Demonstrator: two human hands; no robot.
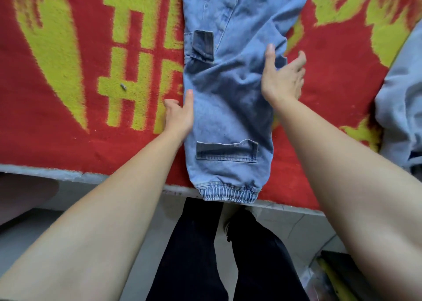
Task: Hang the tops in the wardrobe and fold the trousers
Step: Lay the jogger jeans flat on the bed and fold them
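Light blue denim trousers lie lengthwise on the red and yellow blanket, legs stacked, the elastic cuff at the near edge. My left hand rests at the left edge of the leg, thumb on the denim and fingers on the blanket beside it. Along the right edge, my right hand lies flat with fingers spread, partly on the fabric. Neither hand clasps the cloth.
A pale grey-blue garment lies bunched at the right edge of the blanket. A small grey object lies on the blanket to the left. Below the bed edge are my black-trousered legs and a grey floor.
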